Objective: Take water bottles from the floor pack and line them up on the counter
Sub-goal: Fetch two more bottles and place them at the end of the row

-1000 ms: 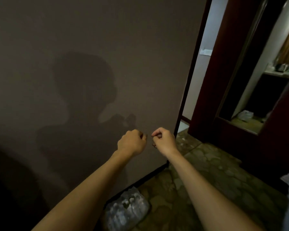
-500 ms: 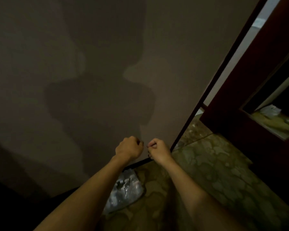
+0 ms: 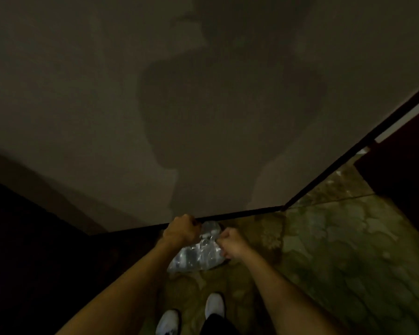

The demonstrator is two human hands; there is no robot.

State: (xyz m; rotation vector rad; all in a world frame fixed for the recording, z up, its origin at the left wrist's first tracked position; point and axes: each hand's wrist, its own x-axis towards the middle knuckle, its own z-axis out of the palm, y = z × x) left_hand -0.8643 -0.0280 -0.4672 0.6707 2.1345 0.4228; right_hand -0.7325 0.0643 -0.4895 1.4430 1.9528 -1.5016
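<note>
A clear plastic-wrapped pack of water bottles (image 3: 196, 256) lies on the floor against the base of the wall, seen between my two forearms. My left hand (image 3: 181, 230) hangs over the pack's far left side, fingers curled into a fist. My right hand (image 3: 231, 243) is at the pack's right edge, also curled shut. In this dim light I cannot make out whether either hand touches the plastic wrap. No counter is in view.
A plain grey wall (image 3: 155, 105) with my shadow fills the upper view, ending in a dark baseboard (image 3: 240, 213). Patterned green stone floor (image 3: 336, 250) spreads to the right. My white shoes (image 3: 214, 304) stand just behind the pack. Dark furniture (image 3: 402, 170) stands at right.
My view has tipped down toward the floor. Both fists have dropped from chest height in front of the wall to just over the bottle pack, and my shoes have come into view.
</note>
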